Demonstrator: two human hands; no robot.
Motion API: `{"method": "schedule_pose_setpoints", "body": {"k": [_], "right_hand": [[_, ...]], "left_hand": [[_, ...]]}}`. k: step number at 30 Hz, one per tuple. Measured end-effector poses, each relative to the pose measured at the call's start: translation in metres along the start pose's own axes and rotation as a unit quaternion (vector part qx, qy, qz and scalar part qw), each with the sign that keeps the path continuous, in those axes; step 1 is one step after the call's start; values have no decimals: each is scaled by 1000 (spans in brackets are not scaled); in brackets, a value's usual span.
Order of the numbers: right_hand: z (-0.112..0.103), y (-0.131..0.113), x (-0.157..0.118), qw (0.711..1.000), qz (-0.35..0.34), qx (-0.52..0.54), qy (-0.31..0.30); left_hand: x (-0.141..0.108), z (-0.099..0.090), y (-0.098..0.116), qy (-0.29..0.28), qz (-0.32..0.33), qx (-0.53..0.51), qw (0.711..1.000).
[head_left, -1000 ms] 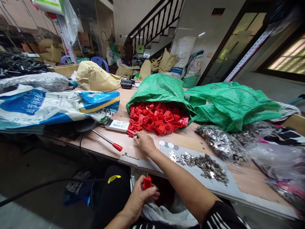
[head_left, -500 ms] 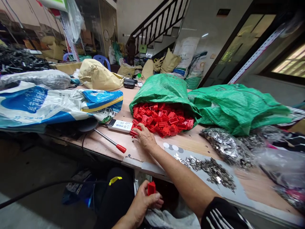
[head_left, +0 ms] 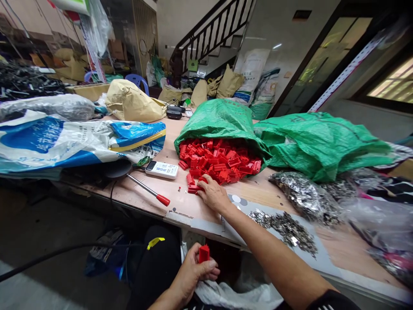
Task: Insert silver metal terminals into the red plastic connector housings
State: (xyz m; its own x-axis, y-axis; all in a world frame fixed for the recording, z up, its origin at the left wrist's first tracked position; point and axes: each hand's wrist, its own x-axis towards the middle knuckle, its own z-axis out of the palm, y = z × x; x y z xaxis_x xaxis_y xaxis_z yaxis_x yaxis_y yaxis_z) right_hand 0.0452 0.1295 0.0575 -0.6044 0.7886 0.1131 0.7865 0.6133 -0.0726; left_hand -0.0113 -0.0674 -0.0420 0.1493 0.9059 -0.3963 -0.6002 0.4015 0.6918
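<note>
Currently: left hand on one red piece, right hand at the spill

Your left hand [head_left: 195, 271] is low, in front of the table edge and above a whitish bag [head_left: 238, 297]. Its thumb and fingers are clamped on one red plastic piece [head_left: 204, 254], held upright with its top end clear of the grip.

Your right hand [head_left: 214, 196] reaches over the table [head_left: 183, 209], palm down, fingers bent and lying against a few loose red pieces [head_left: 190, 180] at the near left edge of the main heap. Whether those fingers grip a piece or merely rest on it, you cannot tell from this angle.

The red heap [head_left: 222, 161] spills from the mouth of a green sack [head_left: 216, 118] lying on the table. Just left of the loose pieces: a white device [head_left: 161, 169] with a dark end, flat on the tabletop. Nearer your side, a metal lever [head_left: 145, 186] with a red grip slants toward you.

Under your right forearm and to its right, small shiny metal bits [head_left: 287, 230] lie spread on a grey sheet [head_left: 322, 256]. Beyond them, a clear bag of metal bits [head_left: 303, 196] sits in front of a second green sack [head_left: 322, 144]. Far left, a blue-and-white sack [head_left: 77, 140] sprawls along the table.
</note>
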Motion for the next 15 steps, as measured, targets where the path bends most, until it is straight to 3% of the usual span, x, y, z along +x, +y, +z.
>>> {"method": "schedule_pose_setpoints", "body": {"k": [8, 12, 15], "right_hand": [[2, 26, -23, 996, -14, 83, 34], [-5, 13, -22, 996, -21, 64, 60], [-11, -9, -13, 999, -29, 21, 38]], "left_hand": [[0, 3, 1, 8, -7, -1, 1000], [-1, 5, 1, 11, -5, -4, 1000], [1, 4, 0, 15, -10, -3, 1000]]}}
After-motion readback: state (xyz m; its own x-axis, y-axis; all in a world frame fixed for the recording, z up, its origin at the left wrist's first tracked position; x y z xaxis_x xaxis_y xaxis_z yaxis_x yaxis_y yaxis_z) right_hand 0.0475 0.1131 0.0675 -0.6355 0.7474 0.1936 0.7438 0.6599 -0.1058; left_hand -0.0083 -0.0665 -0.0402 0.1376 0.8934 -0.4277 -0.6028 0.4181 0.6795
